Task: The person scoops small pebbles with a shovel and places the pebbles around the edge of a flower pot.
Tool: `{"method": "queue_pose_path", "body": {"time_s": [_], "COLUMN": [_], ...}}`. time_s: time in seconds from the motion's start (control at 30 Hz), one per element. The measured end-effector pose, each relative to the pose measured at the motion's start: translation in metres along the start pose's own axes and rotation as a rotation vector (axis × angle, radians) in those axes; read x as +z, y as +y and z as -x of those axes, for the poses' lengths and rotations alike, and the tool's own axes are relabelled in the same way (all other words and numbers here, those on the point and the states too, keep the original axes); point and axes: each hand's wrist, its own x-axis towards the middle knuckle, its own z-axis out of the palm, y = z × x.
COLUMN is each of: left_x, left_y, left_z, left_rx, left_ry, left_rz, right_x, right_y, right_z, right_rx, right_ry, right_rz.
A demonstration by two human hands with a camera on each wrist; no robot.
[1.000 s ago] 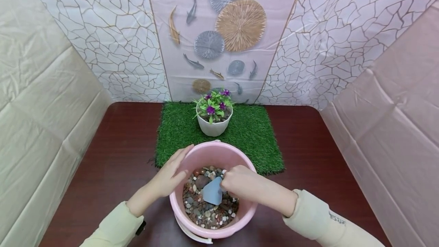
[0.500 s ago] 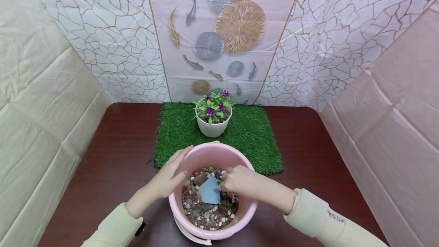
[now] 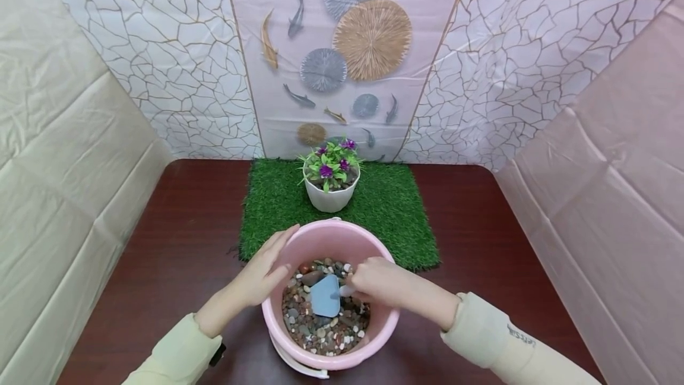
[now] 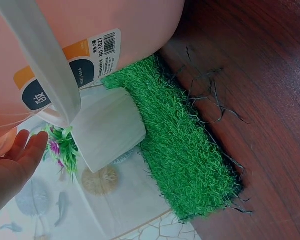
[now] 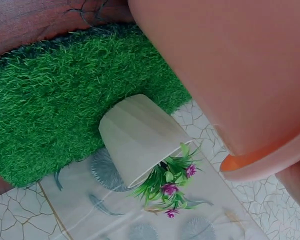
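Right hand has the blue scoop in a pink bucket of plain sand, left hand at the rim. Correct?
Not sand: the head view shows mixed-colour pebbles in the bucket. The rest holds: right hand has the blue scoop in the pink bucket, left hand at the rim.

A small cloth-walled booth enclosing a dark wooden table [image 3: 165,278].
Creased beige cloth [image 3: 64,153] forms the left side of the frame and pinkish cloth [image 3: 598,129] the right; a backdrop [image 3: 342,58] printed with fish and discs fills the upper centre. A grass-like mat [image 3: 395,212] and potted plant [image 3: 330,195] occupy the centre. Whether home or studio cannot be told.
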Motion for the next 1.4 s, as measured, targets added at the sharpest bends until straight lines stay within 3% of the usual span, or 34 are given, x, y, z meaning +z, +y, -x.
{"method": "queue_pose_path", "body": {"time_s": [0.17,0.37,0.43,0.6,0.7,0.8,1.07,1.4], "left_x": [0.0,0.002,0.001,-0.001,-0.001,0.001,0.001,0.0], "left_y": [0.001,0.0,0.0,-0.001,-0.001,-0.001,-0.001,-0.001], "left_z": [-0.001,-0.001,-0.001,-0.001,0.0,0.0,0.001,-0.001], "left_rx": [-0.011,0.009,0.012,0.01,0.021,0.027,0.029,0.025], "left_ry": [-0.002,-0.003,-0.002,0.005,0.009,0.007,0.017,0.0], "left_rz": [0.007,-0.006,-0.009,-0.005,-0.01,-0.009,-0.001,0.013], "right_x": [0.001,0.006,0.006,0.006,0.007,0.006,-0.002,0.002], "right_y": [-0.001,-0.008,-0.007,0.001,0.004,0.004,0.001,0.008], "right_z": [-0.003,-0.001,-0.001,-0.006,-0.009,-0.009,-0.009,-0.006], "right_rx": [-0.039,-0.124,-0.119,-0.056,-0.056,-0.056,-0.079,-0.07], "right_ry": [0.058,0.082,0.089,0.103,0.102,0.088,0.112,0.137], "right_rz": [0.052,0.293,0.261,-0.036,-0.122,-0.126,-0.011,-0.125]}}
